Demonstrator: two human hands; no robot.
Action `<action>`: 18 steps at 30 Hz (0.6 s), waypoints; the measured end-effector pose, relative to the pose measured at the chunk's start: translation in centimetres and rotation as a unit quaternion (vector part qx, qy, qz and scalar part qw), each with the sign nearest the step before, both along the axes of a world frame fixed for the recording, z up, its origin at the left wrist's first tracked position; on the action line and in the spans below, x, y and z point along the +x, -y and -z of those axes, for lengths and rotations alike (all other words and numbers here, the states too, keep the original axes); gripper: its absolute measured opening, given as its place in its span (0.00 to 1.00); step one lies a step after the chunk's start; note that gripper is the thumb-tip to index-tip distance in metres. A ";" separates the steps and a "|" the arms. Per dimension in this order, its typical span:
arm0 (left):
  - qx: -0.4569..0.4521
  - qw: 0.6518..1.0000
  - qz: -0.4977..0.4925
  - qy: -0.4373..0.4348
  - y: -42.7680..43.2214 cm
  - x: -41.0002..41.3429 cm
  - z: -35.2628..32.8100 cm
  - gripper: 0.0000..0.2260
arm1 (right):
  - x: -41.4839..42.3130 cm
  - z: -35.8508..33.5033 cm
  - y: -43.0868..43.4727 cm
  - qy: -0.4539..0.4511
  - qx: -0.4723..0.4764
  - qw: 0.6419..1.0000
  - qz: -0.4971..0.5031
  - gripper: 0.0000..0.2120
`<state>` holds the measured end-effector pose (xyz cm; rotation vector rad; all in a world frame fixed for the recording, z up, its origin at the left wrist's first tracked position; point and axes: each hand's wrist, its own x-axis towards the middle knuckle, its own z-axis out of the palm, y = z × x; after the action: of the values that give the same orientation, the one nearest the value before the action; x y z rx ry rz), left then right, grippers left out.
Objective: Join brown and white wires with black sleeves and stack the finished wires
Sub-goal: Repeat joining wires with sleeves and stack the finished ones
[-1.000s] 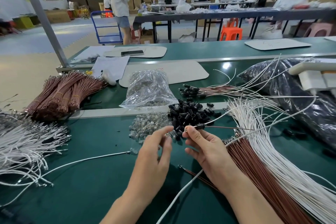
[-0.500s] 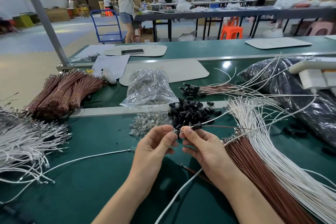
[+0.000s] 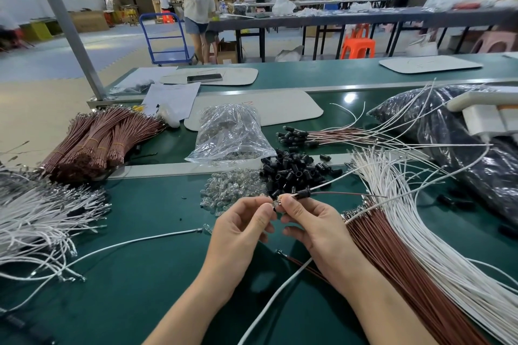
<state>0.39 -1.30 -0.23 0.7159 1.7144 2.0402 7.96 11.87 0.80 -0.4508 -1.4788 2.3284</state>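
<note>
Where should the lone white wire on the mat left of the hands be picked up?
Pinch the white wire from above, just behind its metal tip. It lies flat on the green mat, so a top-down pinch across it likely works best. That end lies free near the left hand; the other end runs into the white wire pile.

Left hand (image 3: 241, 232) moved in; its fingers (image 3: 265, 212) now pinch the wire end (image 3: 274, 205).

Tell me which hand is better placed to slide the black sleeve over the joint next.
Right, probably. The right hand pinches the wires just beside the black sleeve; the left hand pinches the clear piece, farther away.
</note>
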 end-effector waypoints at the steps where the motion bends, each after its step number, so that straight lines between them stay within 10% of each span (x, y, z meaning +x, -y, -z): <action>1: -0.002 1.000 0.001 -0.002 0.0 0.0 0.0 0.07 | 0.0 0.0 0.0 0.001 0.004 1.000 0.000 0.13; 18: -0.004 1.000 0.001 0.000 0.0 0.0 -0.1 0.05 | 0.1 0.1 -0.1 0.002 0.018 1.000 0.001 0.16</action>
<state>0.41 -1.30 -0.16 0.7146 1.7195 2.0319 8.03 11.95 0.69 -0.4476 -1.5185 2.2958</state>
